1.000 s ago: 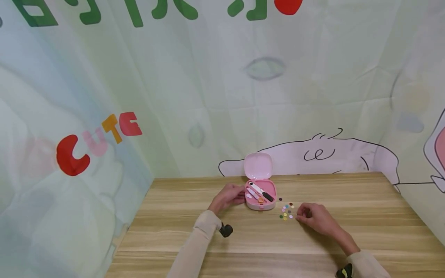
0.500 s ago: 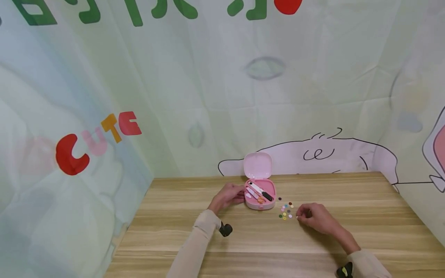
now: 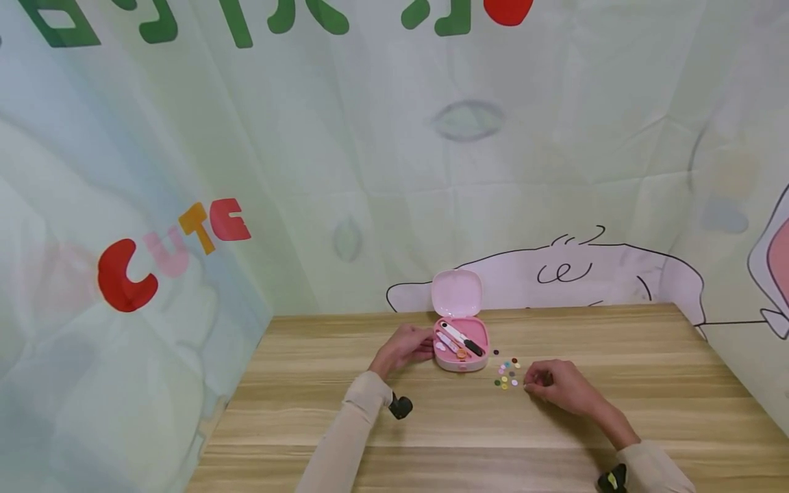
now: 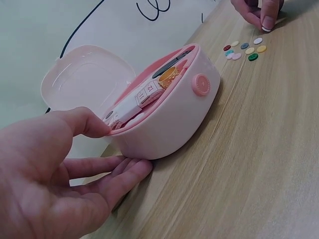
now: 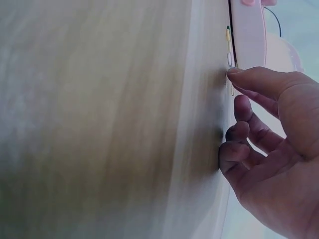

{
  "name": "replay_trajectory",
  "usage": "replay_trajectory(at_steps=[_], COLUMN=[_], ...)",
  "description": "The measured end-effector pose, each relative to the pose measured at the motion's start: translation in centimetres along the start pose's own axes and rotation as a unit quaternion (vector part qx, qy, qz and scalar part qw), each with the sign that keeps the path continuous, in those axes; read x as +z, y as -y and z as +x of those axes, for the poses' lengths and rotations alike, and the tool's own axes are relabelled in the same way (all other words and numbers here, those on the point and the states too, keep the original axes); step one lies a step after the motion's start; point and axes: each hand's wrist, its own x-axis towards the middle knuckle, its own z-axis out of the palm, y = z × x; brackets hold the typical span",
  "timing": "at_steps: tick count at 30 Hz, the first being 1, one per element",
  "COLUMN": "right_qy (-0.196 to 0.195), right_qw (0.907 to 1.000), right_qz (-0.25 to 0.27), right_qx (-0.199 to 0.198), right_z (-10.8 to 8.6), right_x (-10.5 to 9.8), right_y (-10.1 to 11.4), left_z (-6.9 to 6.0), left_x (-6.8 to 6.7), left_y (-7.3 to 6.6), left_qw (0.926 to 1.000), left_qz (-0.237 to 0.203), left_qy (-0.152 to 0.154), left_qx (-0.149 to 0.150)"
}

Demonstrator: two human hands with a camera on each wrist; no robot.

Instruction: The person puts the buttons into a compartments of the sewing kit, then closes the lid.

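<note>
An open pink sewing box [image 3: 461, 364] stands near the back of the table with its lid [image 3: 457, 293] raised. Inside lie a tape measure [image 4: 149, 93], an orange ring-like piece [image 4: 168, 75] and a white-and-black tool [image 3: 462, 338]. My left hand [image 3: 405, 348] holds the box at its left side, thumb on the rim and fingers low against the wall. To the right of the box, several coloured buttons [image 3: 505, 383] lie scattered. Beside them my right hand [image 3: 561, 387] pinches a small white button [image 4: 266, 29] between thumb and forefinger, just at the tabletop.
The wood-grain table [image 3: 468, 438] runs back to a printed cloth backdrop [image 3: 370, 157]. One dark button [image 3: 496, 352] lies closer to the box than the others. A black wrist camera [image 3: 401, 408] sits on the left sleeve.
Almost nothing differs. My right fingertips have shifted very slightly beside the buttons, while my left hand has stayed on the box.
</note>
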Motion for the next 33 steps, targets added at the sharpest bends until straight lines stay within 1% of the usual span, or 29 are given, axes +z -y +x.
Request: replay_trajectory(at_steps=[4,10,14,17,21,26,33], right_qy=[-0.001,-0.02,-0.029,-0.034,-0.036,-0.034,-0.038], right_qw=[1.0,0.9998,0.9989,0.9965,0.9924,0.9865,0.9793], right_qz=[0.006,0.006,0.022,0.043,0.076,0.114,0.143], right_qx=[-0.001,-0.008,0.031,0.063,0.09,0.113,0.138], right_z=[0.2,0.8,1.6,2.3,3.4,4.9,7.0], right_x=[-0.2,-0.6,-0.9,-0.9,-0.8,-0.5,-0.1], right_y=[-0.1,-0.3,-0.4,-0.3,-0.1,0.4,1.3], left_z=[0.0,0.0,0.1,0.1,0.0,0.0,0.1], left_x=[0.0,0.0,-0.1,0.0,-0.1,-0.1,-0.1], left_y=[0.0,-0.1,0.0,-0.1,-0.2,-0.2,-0.1], left_qw=[1.0,1.0,1.0,1.0,1.0,1.0,1.0], left_qz=[0.0,0.003,0.005,0.005,0.005,0.009,0.001], left_qy=[-0.002,-0.002,-0.001,0.003,0.006,0.002,0.004], left_qx=[0.0,-0.002,-0.002,0.0,-0.002,-0.001,0.001])
